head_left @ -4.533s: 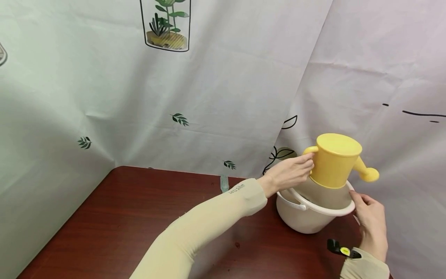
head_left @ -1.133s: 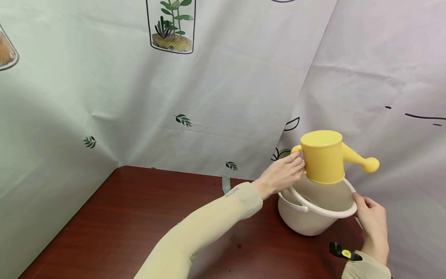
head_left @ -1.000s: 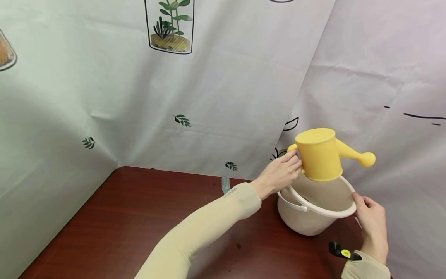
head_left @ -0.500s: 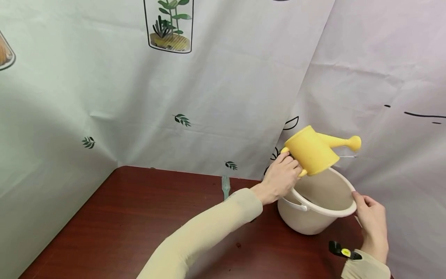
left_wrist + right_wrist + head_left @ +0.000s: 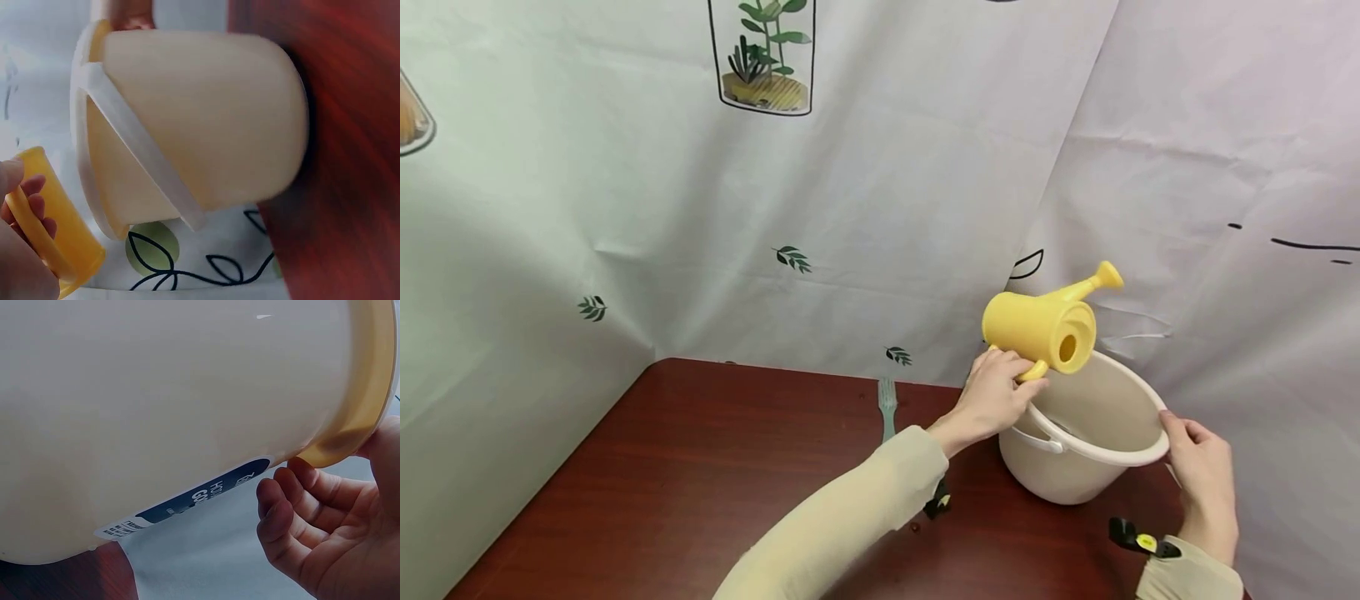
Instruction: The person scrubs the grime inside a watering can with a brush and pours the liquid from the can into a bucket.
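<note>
My left hand [image 5: 996, 392] grips the handle of a yellow watering can [image 5: 1026, 325]. The can lies tipped on its side above the left part of a bucket's rim, its round opening facing toward me and its spout pointing up and right. In the left wrist view, fingers wrap the yellow handle [image 5: 37, 234]. The off-white bucket [image 5: 1060, 475] stands on the table, its inside partly visible. My right hand [image 5: 1202, 475] pinches the bucket's right rim between thumb and fingers. In the right wrist view, that hand [image 5: 337, 525] is at the rim, beside a dark blue label [image 5: 206, 494].
A pale teal fork [image 5: 887, 406] lies on the dark red table [image 5: 715, 467], left of the left hand and partly hidden by the sleeve. A white patterned cloth [image 5: 887, 167] hangs behind the table. The bucket's white handle [image 5: 140, 147] hangs down its side.
Held upside down over the bucket before, the watering can has turned onto its side and shifted left as the left hand rotated. The right hand has stayed on the rim.
</note>
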A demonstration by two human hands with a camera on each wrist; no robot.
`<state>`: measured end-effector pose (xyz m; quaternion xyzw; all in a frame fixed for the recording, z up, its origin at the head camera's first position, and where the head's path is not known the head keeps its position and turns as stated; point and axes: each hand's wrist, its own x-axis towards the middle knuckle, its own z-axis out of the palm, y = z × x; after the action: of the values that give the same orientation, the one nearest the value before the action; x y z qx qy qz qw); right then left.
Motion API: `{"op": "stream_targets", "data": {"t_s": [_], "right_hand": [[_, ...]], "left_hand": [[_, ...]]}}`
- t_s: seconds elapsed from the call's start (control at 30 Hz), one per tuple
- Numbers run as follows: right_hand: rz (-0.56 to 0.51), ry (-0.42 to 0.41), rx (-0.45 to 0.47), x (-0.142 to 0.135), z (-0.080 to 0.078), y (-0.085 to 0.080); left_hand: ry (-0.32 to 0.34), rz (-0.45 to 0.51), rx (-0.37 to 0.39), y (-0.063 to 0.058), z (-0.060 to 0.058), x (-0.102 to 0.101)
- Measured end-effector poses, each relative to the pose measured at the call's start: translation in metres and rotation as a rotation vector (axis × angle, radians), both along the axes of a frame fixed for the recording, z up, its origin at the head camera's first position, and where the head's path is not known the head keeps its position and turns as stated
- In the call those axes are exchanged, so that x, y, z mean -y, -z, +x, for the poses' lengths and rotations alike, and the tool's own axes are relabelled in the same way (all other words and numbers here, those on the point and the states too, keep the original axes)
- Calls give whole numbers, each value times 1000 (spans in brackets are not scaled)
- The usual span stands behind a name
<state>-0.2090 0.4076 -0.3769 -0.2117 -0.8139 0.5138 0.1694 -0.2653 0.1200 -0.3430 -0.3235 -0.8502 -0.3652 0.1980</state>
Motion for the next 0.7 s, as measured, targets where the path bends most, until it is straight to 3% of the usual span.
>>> {"op": "stream_targets", "data": {"t_s": [0.17, 0.43, 0.7], "right_hand": [[-3, 5, 0, 0, -1, 1], [5, 11, 5, 1, -2, 2], [4, 5, 4, 2, -1, 1]], "left_hand": [[60, 196, 165, 5, 11, 11], [81, 414, 328, 14, 25, 33], [42, 559, 381, 31, 36, 63]]}}
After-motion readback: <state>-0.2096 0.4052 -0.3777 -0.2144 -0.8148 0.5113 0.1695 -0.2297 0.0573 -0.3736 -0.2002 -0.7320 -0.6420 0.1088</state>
